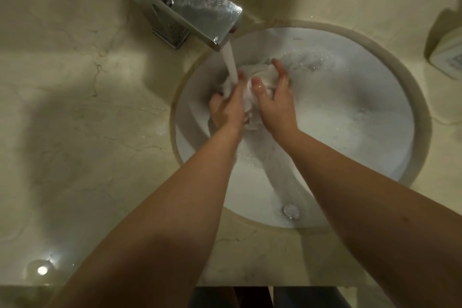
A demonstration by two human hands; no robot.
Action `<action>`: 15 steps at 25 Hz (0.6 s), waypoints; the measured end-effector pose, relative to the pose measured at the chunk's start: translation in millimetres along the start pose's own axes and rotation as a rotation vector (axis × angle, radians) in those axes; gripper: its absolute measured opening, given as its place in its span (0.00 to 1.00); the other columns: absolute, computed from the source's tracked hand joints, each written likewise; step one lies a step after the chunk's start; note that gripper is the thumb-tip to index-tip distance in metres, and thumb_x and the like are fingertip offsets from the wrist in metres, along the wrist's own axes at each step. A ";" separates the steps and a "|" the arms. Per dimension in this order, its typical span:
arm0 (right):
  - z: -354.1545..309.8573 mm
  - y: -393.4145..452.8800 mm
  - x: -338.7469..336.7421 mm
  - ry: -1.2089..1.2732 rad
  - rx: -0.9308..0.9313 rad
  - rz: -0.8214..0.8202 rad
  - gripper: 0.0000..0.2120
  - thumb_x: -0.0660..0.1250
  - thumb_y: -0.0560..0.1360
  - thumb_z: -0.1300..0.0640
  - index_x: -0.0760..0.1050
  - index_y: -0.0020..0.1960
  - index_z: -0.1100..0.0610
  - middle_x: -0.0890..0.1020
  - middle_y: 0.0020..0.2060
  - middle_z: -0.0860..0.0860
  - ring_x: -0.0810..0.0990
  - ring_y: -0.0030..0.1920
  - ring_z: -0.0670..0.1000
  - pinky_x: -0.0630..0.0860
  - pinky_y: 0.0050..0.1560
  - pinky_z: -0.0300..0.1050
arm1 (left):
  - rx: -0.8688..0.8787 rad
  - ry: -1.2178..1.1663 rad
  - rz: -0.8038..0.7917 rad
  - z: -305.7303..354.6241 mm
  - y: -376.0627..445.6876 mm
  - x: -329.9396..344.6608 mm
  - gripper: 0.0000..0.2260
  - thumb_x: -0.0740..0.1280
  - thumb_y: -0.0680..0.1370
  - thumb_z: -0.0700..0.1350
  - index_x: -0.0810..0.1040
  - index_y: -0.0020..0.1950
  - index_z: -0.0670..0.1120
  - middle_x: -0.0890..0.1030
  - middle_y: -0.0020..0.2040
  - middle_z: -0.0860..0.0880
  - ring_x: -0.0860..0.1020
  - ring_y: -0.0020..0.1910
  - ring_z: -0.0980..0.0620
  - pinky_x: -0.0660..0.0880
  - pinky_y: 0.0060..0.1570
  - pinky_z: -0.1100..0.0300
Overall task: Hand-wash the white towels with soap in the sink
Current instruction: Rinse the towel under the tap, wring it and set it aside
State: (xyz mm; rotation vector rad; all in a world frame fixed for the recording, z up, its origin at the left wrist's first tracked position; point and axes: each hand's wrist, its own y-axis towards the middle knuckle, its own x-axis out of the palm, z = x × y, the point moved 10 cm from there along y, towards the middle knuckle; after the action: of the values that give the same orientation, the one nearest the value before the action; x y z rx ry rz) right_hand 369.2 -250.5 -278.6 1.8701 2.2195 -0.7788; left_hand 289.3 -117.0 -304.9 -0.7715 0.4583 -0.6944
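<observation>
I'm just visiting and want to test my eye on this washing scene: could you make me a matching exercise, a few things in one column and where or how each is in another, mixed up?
Things:
1. faucet
2. white towel
3. drain plug
4. white box

Places or states:
A. bunched between the left hand and the right hand
B. on the counter, at the right edge of the view
C. running water into the sink
D. at the bottom of the basin, nearest the person

Pairs: 1-C, 2-A, 3-D, 4-B
</observation>
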 end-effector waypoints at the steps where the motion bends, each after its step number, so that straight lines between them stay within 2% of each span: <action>1: -1.7 -0.8 3.6 0.011 0.009 -0.008 0.31 0.64 0.76 0.40 0.62 0.75 0.50 0.70 0.69 0.55 0.72 0.65 0.49 0.68 0.61 0.37 | 0.038 -0.007 0.048 0.2 -2.4 -7.2 0.16 0.76 0.73 0.56 0.79 0.50 0.46 0.82 0.41 0.53 0.79 0.37 0.57 0.72 0.38 0.66; 4: -9.4 -7.2 17.4 0.094 0.025 -0.015 0.25 0.63 0.77 0.42 0.67 0.71 0.49 0.75 0.64 0.53 0.77 0.59 0.48 0.73 0.58 0.38 | 0.299 -0.107 0.230 21.0 -12.2 -35.8 0.14 0.76 0.74 0.50 0.78 0.39 0.42 0.79 0.32 0.51 0.78 0.32 0.57 0.73 0.40 0.63; 6: -2.6 -8.3 26.6 0.218 0.084 -0.022 0.19 0.61 0.79 0.44 0.70 0.66 0.52 0.78 0.56 0.49 0.78 0.53 0.41 0.75 0.53 0.36 | 0.414 -0.086 0.240 31.6 -15.4 -43.5 0.17 0.73 0.76 0.51 0.73 0.33 0.45 0.74 0.27 0.55 0.73 0.28 0.59 0.72 0.38 0.61; 8: 5.0 -7.1 32.8 0.262 0.119 -0.043 0.20 0.58 0.78 0.42 0.73 0.61 0.56 0.79 0.52 0.49 0.78 0.52 0.42 0.74 0.54 0.41 | 0.524 0.022 0.187 45.2 -16.2 -40.7 0.18 0.71 0.77 0.50 0.70 0.30 0.49 0.70 0.25 0.56 0.69 0.28 0.57 0.70 0.39 0.57; 10: 11.0 -7.1 31.8 0.194 0.138 -0.020 0.25 0.54 0.79 0.41 0.73 0.66 0.57 0.78 0.59 0.52 0.75 0.61 0.50 0.70 0.63 0.45 | 0.663 0.245 0.148 59.2 -16.1 -33.9 0.17 0.71 0.77 0.50 0.70 0.30 0.49 0.70 0.32 0.54 0.73 0.35 0.50 0.74 0.42 0.51; 12: 8.7 -9.9 27.6 0.150 0.092 0.024 0.23 0.53 0.81 0.48 0.70 0.71 0.57 0.74 0.65 0.54 0.70 0.66 0.50 0.65 0.64 0.35 | 0.755 0.370 0.108 68.1 -16.1 -23.9 0.13 0.69 0.75 0.51 0.72 0.34 0.48 0.72 0.42 0.50 0.75 0.44 0.43 0.75 0.47 0.48; 14: 2.7 -16.9 24.7 0.132 0.044 0.044 0.24 0.52 0.80 0.50 0.67 0.73 0.57 0.69 0.69 0.56 0.66 0.68 0.48 0.61 0.64 0.28 | 0.796 0.397 0.056 71.7 -19.0 -16.0 0.09 0.67 0.74 0.51 0.71 0.38 0.49 0.72 0.44 0.51 0.75 0.47 0.44 0.75 0.48 0.49; 15: -1.6 -21.4 23.4 0.111 0.015 0.051 0.23 0.53 0.81 0.49 0.67 0.73 0.57 0.67 0.71 0.56 0.64 0.70 0.49 0.59 0.66 0.30 | 0.783 0.349 0.013 70.9 -17.2 -14.8 0.06 0.67 0.74 0.48 0.71 0.42 0.50 0.74 0.43 0.52 0.76 0.46 0.47 0.76 0.49 0.48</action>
State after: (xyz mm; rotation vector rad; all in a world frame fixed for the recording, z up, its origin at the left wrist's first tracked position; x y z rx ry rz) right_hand 344.0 -231.2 -280.7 2.0154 2.2249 -0.7019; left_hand 315.3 -81.8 -244.7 0.0936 0.4549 -0.9155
